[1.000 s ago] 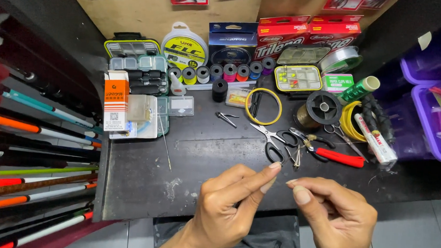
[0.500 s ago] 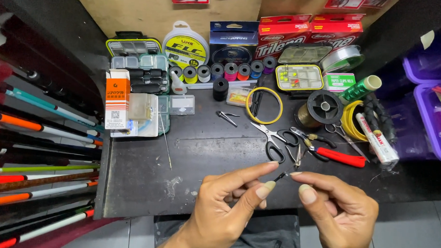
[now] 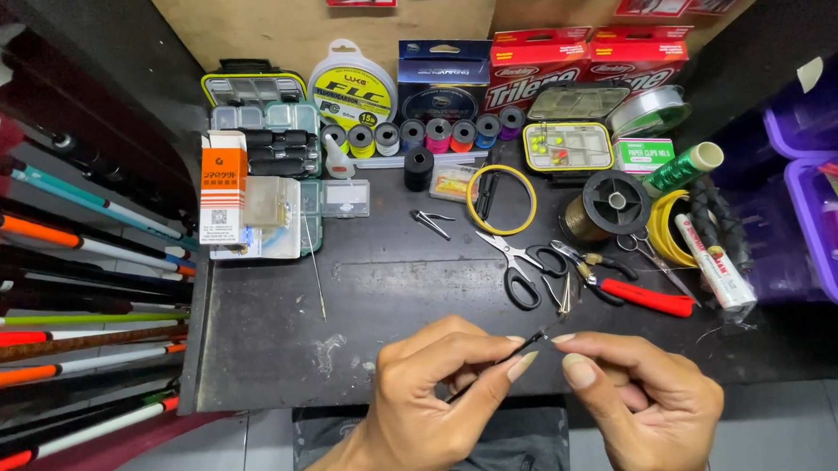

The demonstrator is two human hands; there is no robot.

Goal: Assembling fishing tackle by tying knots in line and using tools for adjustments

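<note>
My left hand (image 3: 435,396) pinches a thin black rod (image 3: 518,351) between thumb and forefinger, low over the front edge of the dark table (image 3: 273,352). The rod slants up to the right. My right hand (image 3: 647,406) meets it at the rod's tip, thumb and forefinger pinched together on something too small to make out. Just beyond the fingertips lie black-handled scissors (image 3: 521,268) and red-handled pliers (image 3: 638,294).
Fishing rods (image 3: 70,249) are stacked along the left. At the back stand thread spools (image 3: 438,133), line boxes (image 3: 539,66), tackle boxes (image 3: 264,116), an orange carton (image 3: 223,185), a yellow ring (image 3: 502,200) and a wire spool (image 3: 609,201). Purple bins (image 3: 830,216) sit at the right.
Both hands have drawn closer together, and the right fingertips now touch the tip of the black rod. The view has shifted slightly.
</note>
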